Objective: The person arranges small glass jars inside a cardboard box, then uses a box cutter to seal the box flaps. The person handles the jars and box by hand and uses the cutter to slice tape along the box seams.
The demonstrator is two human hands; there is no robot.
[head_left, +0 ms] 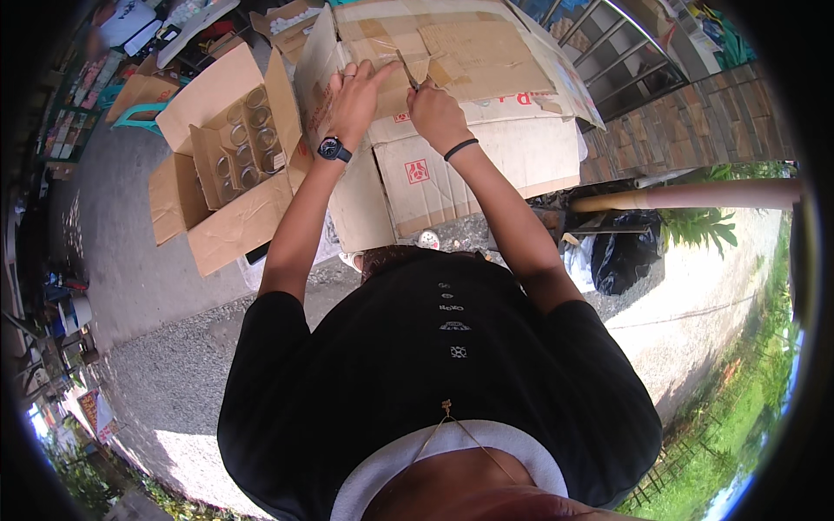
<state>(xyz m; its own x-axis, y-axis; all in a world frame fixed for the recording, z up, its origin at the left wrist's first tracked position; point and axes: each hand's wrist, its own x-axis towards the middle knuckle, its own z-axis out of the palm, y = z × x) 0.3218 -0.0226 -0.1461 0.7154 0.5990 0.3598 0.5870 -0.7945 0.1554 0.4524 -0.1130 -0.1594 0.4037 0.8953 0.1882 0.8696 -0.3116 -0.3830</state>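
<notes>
A: Outdoors, on gravel ground (pixel 156 365), where are the hands?

B: Right hand (pixel 437 111) grips a small blade (pixel 408 71), point on the taped seam of the big cardboard box (pixel 486 61). Left hand (pixel 356 95) presses flat, fingers spread, just beside it.

A: Handling?

B: Probably stiff but dentable board; hold it by the flap edges.

A: Markings?

B: Square red label (pixel 417 170) on the front face. To the left stands an open carton (pixel 221 165) holding glass jars (pixel 248 139).
</notes>
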